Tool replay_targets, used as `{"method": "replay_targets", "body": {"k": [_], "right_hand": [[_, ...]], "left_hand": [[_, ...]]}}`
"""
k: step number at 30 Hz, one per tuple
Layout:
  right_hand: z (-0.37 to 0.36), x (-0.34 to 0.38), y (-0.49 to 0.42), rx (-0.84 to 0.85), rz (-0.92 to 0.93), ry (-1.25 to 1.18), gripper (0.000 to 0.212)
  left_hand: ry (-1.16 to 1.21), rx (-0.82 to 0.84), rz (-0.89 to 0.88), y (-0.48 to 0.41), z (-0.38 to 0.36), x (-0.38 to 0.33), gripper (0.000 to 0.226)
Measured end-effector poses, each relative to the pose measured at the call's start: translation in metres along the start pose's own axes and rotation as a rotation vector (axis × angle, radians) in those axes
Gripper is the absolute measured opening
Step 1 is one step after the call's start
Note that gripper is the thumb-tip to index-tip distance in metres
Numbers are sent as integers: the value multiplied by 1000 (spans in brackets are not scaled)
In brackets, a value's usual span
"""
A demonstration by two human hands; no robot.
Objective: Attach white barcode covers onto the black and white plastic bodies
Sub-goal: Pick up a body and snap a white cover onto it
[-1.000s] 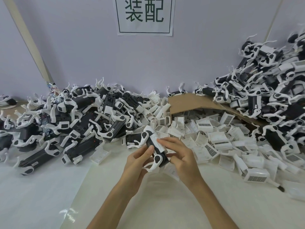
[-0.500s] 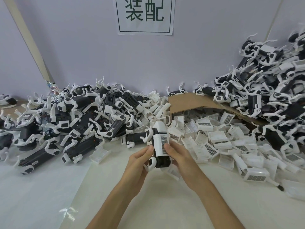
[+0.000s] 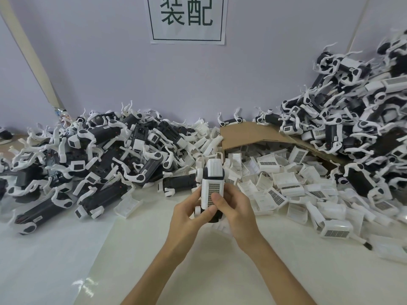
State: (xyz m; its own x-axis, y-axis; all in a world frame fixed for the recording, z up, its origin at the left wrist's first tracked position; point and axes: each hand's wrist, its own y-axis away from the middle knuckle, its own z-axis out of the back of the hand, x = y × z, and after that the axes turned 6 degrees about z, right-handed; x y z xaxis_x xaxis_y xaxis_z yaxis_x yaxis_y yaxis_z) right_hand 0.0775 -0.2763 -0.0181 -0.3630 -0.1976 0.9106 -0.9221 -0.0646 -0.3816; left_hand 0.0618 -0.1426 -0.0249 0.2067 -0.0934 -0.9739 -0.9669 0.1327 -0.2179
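White glossy tabletop [image 3: 55,260] runs back to a pale lilac wall [image 3: 99,62], where 1 white paper sign [image 3: 187,18] with 2 dark green characters hangs at 12 o'clock.

Both hands meet at the centre, holding 1 black and white plastic body [image 3: 214,170] upright above the table, its white ribbed end at 12 o'clock. On its near face sits 1 white barcode cover [image 3: 212,188], barcode toward the camera. The left hand [image 3: 187,216] grips the body from 9 o'clock, fingers curled round its side and thumb across the lower front. The right hand [image 3: 237,212] grips from 3 o'clock, its thumb [image 3: 217,198] lying on the lower part of the barcode; the other right fingers are hidden behind the body.

Bodies lie in 2 piles, too tangled to count: 1 long pile of bodies [image 3: 99,155] at 9 o'clock and 1 taller stack of bodies [image 3: 352,119] at 2 o'clock. Between them, at 3 o'clock of the hands, spreads 1 heap of loose white covers [image 3: 286,179], also too many to count, spilling from under 1 brown cardboard flap [image 3: 246,135].
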Motion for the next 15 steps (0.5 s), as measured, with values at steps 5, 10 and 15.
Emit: {"method": "replay_targets", "body": {"k": [5, 10, 15], "right_hand": [[1, 0, 0, 49, -24, -30, 33], [14, 9, -7, -63, 29, 307, 68], [39, 49, -26, 323, -102, 467, 45]], "left_hand": [[3, 17, -2, 0, 1, -2, 40], [-69, -41, 9, -4, 7, 1, 29], [-137, -4, 82, -2, 12, -10, 24]]}}
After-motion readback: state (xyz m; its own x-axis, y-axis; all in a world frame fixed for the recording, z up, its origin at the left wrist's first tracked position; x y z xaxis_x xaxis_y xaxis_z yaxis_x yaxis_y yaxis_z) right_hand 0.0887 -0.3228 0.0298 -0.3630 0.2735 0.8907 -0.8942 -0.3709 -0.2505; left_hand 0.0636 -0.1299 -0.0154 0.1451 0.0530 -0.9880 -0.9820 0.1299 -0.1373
